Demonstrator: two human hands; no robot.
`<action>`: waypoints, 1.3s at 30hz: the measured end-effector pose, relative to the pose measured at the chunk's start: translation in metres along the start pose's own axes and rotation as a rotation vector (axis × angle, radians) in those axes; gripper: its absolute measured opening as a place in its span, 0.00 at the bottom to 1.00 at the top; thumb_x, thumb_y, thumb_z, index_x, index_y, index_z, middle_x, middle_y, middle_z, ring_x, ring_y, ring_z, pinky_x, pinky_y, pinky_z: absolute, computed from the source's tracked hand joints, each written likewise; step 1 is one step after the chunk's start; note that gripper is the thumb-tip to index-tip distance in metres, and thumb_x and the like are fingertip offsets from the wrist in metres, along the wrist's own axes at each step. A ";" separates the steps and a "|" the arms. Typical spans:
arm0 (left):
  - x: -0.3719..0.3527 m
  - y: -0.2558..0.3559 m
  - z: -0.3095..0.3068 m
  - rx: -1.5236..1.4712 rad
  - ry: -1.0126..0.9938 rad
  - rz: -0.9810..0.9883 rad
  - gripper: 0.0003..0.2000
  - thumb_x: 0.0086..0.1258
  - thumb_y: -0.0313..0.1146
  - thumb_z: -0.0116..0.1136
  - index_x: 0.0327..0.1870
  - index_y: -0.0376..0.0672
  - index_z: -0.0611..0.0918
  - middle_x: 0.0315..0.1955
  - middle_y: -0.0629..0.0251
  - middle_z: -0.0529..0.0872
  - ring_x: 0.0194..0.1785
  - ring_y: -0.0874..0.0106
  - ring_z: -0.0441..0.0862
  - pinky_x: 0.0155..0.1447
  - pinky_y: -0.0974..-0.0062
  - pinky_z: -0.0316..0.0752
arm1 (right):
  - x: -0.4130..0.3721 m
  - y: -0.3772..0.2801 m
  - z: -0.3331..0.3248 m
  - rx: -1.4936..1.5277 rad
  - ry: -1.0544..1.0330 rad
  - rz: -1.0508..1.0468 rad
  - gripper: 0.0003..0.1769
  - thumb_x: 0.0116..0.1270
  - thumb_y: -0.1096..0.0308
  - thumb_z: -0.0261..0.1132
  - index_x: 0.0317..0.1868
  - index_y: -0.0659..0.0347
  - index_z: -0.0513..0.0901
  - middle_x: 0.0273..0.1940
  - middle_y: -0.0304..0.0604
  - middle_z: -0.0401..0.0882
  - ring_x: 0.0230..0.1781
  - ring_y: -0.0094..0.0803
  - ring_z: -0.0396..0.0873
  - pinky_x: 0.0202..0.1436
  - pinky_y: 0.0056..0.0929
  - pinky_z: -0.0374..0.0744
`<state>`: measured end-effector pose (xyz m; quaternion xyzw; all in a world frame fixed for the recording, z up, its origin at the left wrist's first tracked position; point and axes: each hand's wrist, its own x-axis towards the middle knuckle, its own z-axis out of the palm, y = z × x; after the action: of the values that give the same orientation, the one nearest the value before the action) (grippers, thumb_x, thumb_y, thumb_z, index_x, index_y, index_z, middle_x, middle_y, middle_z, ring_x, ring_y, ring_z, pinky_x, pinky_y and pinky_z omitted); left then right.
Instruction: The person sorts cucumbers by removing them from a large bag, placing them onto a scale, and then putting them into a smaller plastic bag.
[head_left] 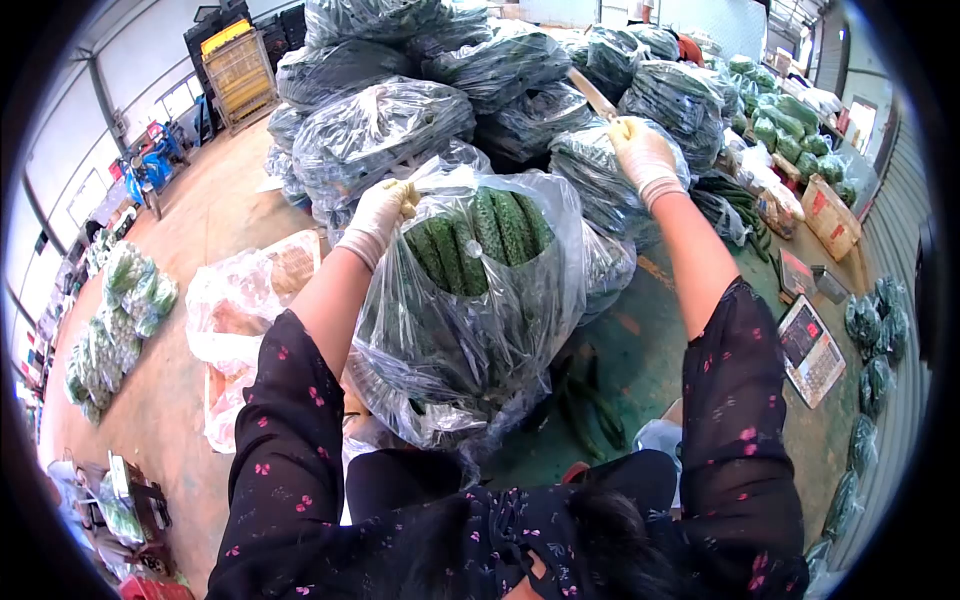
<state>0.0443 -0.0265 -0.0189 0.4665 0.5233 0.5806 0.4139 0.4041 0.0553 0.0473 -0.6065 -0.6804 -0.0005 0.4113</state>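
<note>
In front of me stands a large clear plastic bag (470,350) packed with dark green cucumbers (485,235), several of them showing in a row through its torn or open upper side. My left hand (383,212), in a whitish glove, is closed at the bag's upper left edge and seems to grip the plastic. Raised at the upper right, away from that bag, my gloved right hand (640,155) is closed on a long, flat, tan strip (592,93) that points up and left. Its exact kind I cannot make out.
Behind are piled bags of cucumbers (385,125). A crate covered with plastic (240,300) sits left. Loose cucumbers (595,405) lie on the floor near my knees, more (740,205) at right. A scale with a keypad (810,350) and small green bags (875,330) are at right.
</note>
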 end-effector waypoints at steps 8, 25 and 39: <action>0.015 0.015 0.021 -0.119 -0.112 0.055 0.09 0.70 0.30 0.53 0.32 0.35 0.79 0.23 0.66 0.79 0.21 0.80 0.71 0.25 0.83 0.66 | -0.087 -0.047 0.009 -0.178 -0.454 -0.405 0.11 0.64 0.58 0.56 0.40 0.54 0.80 0.38 0.49 0.82 0.40 0.47 0.81 0.46 0.43 0.77; 0.006 0.012 0.013 0.172 -0.038 0.029 0.08 0.66 0.32 0.55 0.28 0.38 0.80 0.17 0.71 0.75 0.17 0.80 0.68 0.22 0.81 0.60 | -0.057 -0.074 0.085 -0.080 -0.405 -0.234 0.22 0.66 0.46 0.52 0.43 0.55 0.80 0.41 0.55 0.82 0.44 0.53 0.79 0.49 0.47 0.75; 0.016 0.042 0.019 0.384 -0.237 0.008 0.08 0.64 0.34 0.61 0.31 0.38 0.80 0.20 0.68 0.77 0.22 0.79 0.71 0.25 0.81 0.65 | -0.112 -0.051 0.042 0.832 -0.735 0.161 0.20 0.58 0.57 0.69 0.43 0.63 0.78 0.28 0.38 0.78 0.21 0.21 0.72 0.24 0.20 0.70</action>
<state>0.0592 -0.0116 0.0252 0.6038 0.5701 0.4131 0.3739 0.3303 -0.0292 -0.0179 -0.4033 -0.6734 0.5109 0.3505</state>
